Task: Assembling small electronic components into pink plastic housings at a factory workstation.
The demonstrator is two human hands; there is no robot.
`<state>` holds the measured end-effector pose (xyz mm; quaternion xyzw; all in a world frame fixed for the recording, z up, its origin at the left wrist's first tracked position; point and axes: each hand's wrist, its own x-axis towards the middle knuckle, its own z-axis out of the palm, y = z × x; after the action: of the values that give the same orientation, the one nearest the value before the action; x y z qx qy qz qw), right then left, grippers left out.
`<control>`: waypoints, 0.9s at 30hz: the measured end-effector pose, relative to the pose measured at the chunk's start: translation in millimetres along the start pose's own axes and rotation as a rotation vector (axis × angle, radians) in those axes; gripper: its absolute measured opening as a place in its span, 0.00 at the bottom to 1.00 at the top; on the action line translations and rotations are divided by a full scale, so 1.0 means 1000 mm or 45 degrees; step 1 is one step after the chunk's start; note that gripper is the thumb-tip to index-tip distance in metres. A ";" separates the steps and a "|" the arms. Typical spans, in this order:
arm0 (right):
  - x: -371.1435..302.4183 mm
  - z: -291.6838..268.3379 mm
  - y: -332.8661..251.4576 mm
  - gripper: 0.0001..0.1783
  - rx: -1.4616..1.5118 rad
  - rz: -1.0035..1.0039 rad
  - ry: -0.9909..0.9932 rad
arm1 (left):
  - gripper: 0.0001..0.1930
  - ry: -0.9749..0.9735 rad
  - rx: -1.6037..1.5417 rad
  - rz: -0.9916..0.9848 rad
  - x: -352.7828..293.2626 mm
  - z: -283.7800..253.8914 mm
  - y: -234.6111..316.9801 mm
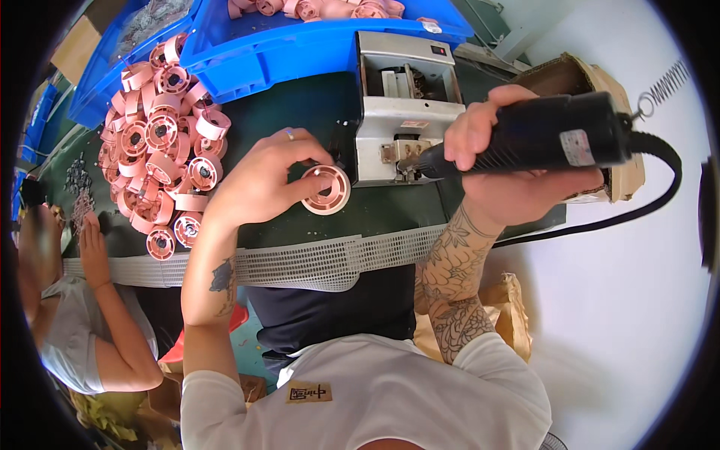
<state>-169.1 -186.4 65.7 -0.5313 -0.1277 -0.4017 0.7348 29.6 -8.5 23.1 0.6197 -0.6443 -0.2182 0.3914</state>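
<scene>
I would keep the pink plastic ring [328,202] steady and the electric screwdriver [559,133] straight. The ring looks round, pale-rimmed, with open gaps; it is over the green worktop [292,105], pinched by the left hand [276,176]. The right hand [499,193] wraps the screwdriver, whose tip is at the screw feeder [388,129].

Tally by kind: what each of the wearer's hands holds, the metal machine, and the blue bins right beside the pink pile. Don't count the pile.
Pink round part, left hand: 1
Black corded tool, right hand: 1
Metal machine: 1
Blue bins: 2
Total: 5
</scene>
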 end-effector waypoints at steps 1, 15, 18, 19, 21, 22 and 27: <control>0.001 -0.001 0.003 0.62 0.014 -0.008 -0.021 | 0.12 -0.030 0.033 -0.119 0.000 -0.003 0.005; -0.006 0.002 0.012 0.61 -0.020 0.014 -0.011 | 0.13 -0.183 -0.360 -0.484 0.003 0.006 -0.006; -0.008 0.004 0.007 0.62 0.010 0.023 0.045 | 0.14 -0.176 -0.402 -0.474 0.005 0.008 -0.006; -0.008 0.003 0.007 0.62 0.010 0.025 0.046 | 0.14 -0.162 -0.385 -0.459 0.005 0.008 -0.006; -0.007 0.002 0.008 0.62 0.018 0.023 0.029 | 0.14 -0.150 -0.370 -0.445 0.005 0.008 -0.006; -0.006 0.001 0.009 0.62 0.018 0.025 0.029 | 0.14 -0.147 -0.378 -0.450 0.004 0.008 -0.006; -0.008 0.001 0.009 0.62 0.007 0.034 0.023 | 0.14 -0.141 -0.400 -0.453 0.003 0.008 -0.008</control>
<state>-167.9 -181.0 55.0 -0.5273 -0.1152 -0.3964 0.7427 28.5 -14.6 13.2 0.6421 -0.5036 -0.4148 0.4026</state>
